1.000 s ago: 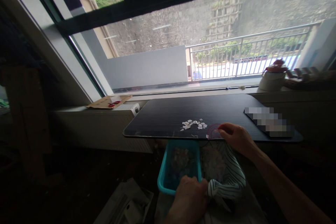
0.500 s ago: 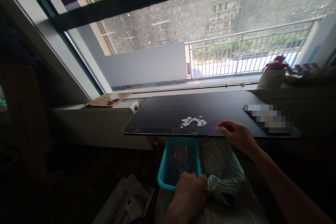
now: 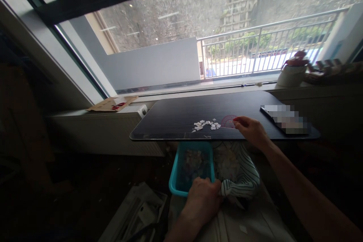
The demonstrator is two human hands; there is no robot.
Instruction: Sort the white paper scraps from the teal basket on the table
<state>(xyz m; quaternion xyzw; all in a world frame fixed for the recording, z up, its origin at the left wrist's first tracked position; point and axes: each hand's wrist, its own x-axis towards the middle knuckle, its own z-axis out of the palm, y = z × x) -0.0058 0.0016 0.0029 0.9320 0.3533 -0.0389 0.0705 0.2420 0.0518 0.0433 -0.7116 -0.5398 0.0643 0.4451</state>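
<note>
In the head view, my right hand (image 3: 251, 130) is closed in a pinch at the right side of a clear half-round sheet with red markings, like a protractor (image 3: 228, 121), at the dark tabletop. Just left of it lie several small white paper scraps (image 3: 207, 124) in a loose pile. My left hand (image 3: 204, 196) is closed over the near right rim of a turquoise plastic basket (image 3: 172, 179), beside the gathered edge of a striped cloth bag (image 3: 251, 174). Small pale pieces fill part of the basket and the bag. My left fingertips are hidden.
A pixelated flat item (image 3: 286, 119) rests on the right of the dark table (image 3: 170, 115). Red scissors (image 3: 118, 106) lie on brown paper over the radiator (image 3: 133, 111). A white jug (image 3: 292, 73) stands on the windowsill. Below left, a box (image 3: 141, 211) holds papers.
The view has tilted slightly. My right hand and the clear sheet have moved a little away over the table, and its straight edge now shows. My left hand keeps its place at the rim.
</note>
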